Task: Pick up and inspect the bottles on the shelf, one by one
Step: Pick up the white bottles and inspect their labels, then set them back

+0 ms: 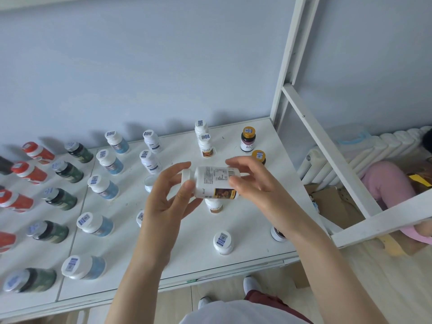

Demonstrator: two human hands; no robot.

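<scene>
Bottle sideways between left grip, right grip

red bottles: cut by left edge | dark bottle: half behind right forearm | held bottle print: unreadable

We have a single view, worn on the head, standing over the near edge of a white shelf. We look forward and steeply down, so the caps of the standing bottles face us. The wall fills the upper half, and the floor with a shoe lies at the lower edge. The left hand and right hand hold a bottle mid-frame, close to the lens. The wide lens makes the frame post lean at right.
</scene>
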